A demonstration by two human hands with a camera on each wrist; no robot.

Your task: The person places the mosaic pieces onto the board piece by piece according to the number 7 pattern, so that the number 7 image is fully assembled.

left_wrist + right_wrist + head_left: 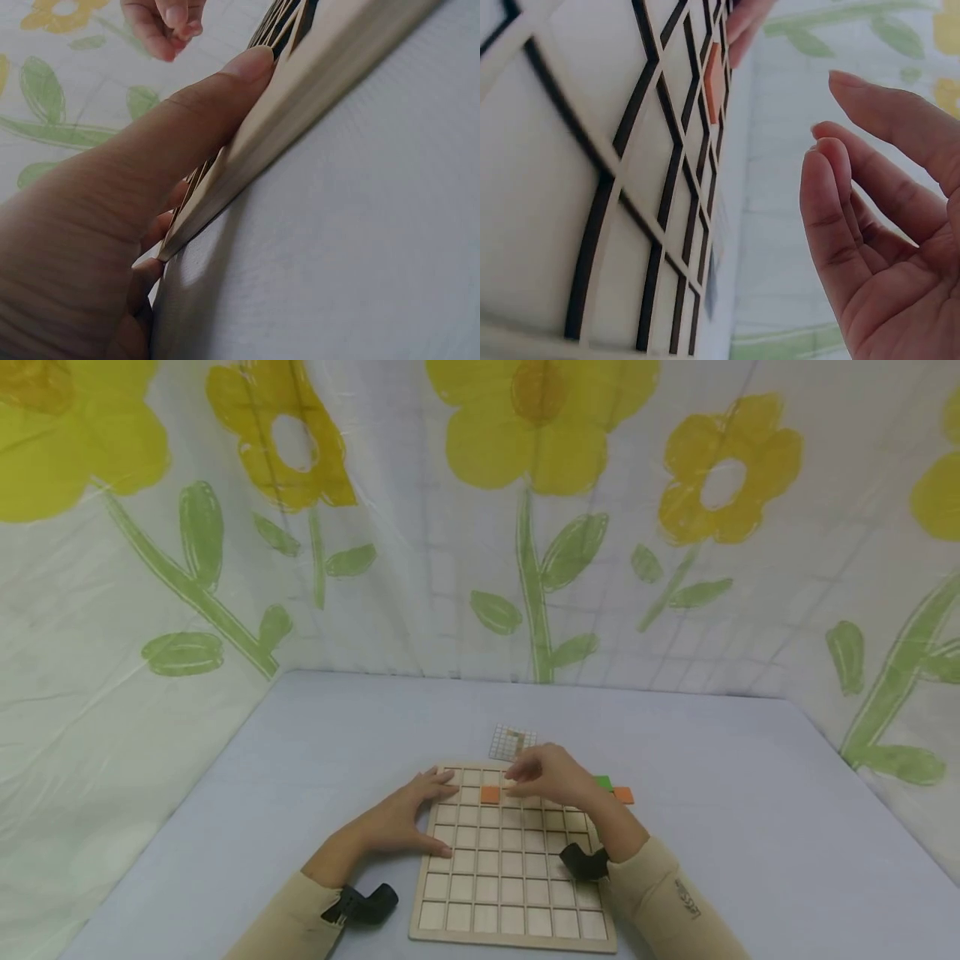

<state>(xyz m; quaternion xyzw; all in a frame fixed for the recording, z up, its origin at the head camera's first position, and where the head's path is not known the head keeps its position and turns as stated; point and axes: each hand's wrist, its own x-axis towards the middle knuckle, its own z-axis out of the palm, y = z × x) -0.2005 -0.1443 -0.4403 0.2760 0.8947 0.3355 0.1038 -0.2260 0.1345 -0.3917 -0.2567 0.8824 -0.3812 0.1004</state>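
Observation:
A wooden grid board [487, 888] with square recesses lies flat on the table. One orange square tile [490, 795] sits in a recess near its far edge. My left hand [401, 818] rests on the board's left edge with fingers spread. Its thumb lies on the frame in the left wrist view. Above the board's far part, beside the orange tile, hovers my right hand [553, 775]. In the right wrist view, that hand [885, 217] has bent fingers, a gap between thumb and fingertips, and nothing held. The orange tile [715, 82] shows there too.
Just beyond the board lies a small card with a printed grid [501, 741], partly hidden by the right hand. A green tile [603, 782] and another orange tile [623, 795] lie right of the board. Behind the pale table [720, 793] hangs a flower-patterned curtain [420, 585].

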